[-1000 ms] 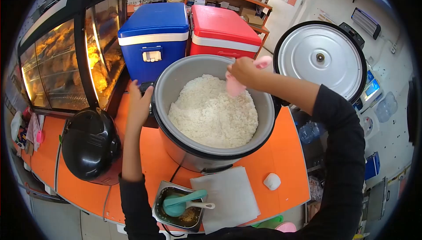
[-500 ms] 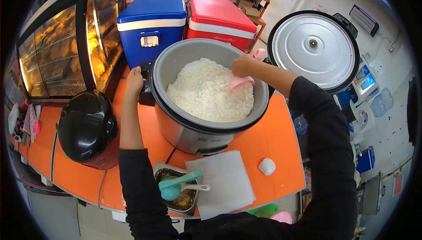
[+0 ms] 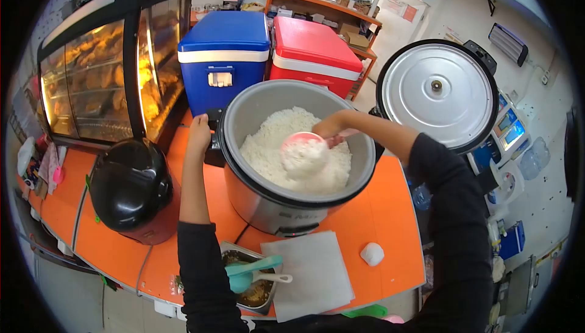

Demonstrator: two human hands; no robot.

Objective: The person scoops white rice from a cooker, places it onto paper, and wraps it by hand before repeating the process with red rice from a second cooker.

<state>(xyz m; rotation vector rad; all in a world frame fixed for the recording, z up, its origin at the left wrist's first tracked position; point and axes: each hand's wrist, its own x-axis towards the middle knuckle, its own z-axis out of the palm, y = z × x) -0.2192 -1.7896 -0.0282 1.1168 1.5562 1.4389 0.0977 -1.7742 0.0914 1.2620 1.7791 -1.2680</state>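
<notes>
A large cooker [image 3: 274, 208] with a grey inner pot stands on the orange table, holding white rice [image 3: 271, 129]. Over the rice, my right hand [image 3: 333, 127] is closed round the handle of a pink scoop [image 3: 320, 137], whose bowl is heaped with rice. On the pot's left side, my left hand [image 3: 200, 133] grips the cooker's black handle [image 3: 214, 138]. The round metal lid [image 3: 437, 92] is raised at the pot's right.
Beyond the pot stand a blue cooler [image 3: 224, 59] and a red cooler [image 3: 314, 53]. At left are a lit food warmer [image 3: 91, 83] and black cooker [image 3: 131, 187]. In front lie paper sheets [image 3: 311, 272], a metal tray [image 3: 268, 305] and a white lump [image 3: 372, 254].
My right hand has moved left and the pink scoop has turned, its bowl now filled with rice. My left hand stays at the handle. The camera view has tilted upward.
</notes>
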